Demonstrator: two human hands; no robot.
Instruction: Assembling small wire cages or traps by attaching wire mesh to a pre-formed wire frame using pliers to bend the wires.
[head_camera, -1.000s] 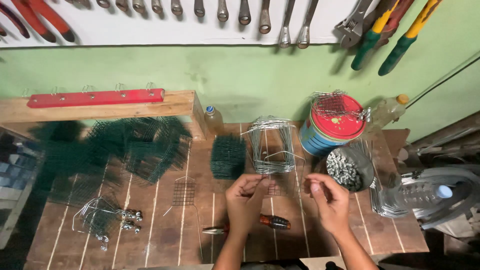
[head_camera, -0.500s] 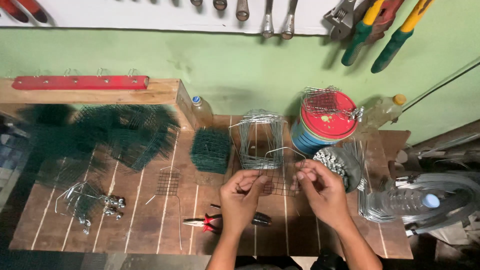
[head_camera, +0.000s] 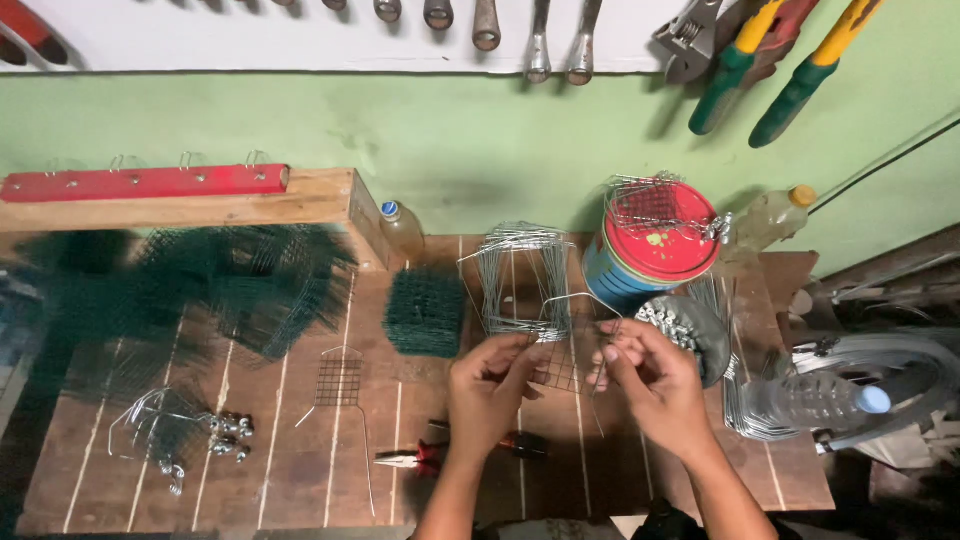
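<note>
Head view: left hand (head_camera: 490, 385) and right hand (head_camera: 645, 375) both pinch a small grey wire-mesh panel (head_camera: 562, 365) just above the brown wooden workbench (head_camera: 300, 470). Step judged: bending its wire; next move needs firm fingertip grip.

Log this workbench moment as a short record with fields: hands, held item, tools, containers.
left hand: left hand pinches the small wire mesh piece
right hand: right hand grips the same piece from the other side
tools: red-handled pliers on the wooden bench
containers: red-lidded tin, bowl of metal bits
nearby: green mesh block
</note>
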